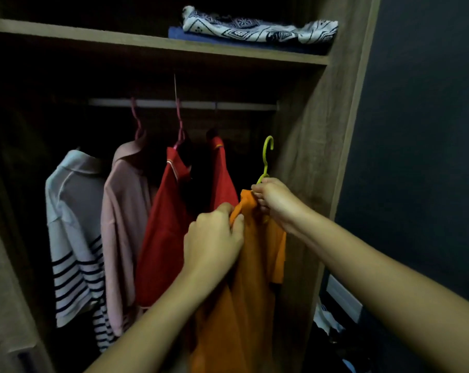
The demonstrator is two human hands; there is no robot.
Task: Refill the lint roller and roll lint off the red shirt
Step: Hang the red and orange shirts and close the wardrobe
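Two bare hands (214, 238) (275, 200), two red collared shirts (163, 238) (224, 179), one orange shirt (244, 305), one pale pink shirt (123, 224), one white navy-striped shirt (72, 238), one yellow-green plastic hanger (267, 157), two pink hangers (136, 119) (179, 122), two folded cloths on the shelf (257, 29) (190, 35).

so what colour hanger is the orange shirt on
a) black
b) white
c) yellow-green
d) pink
c) the orange shirt hangs from a yellow-green hanger, its hook off the rail, with the right hand at its neck and the left hand pinching the collar.
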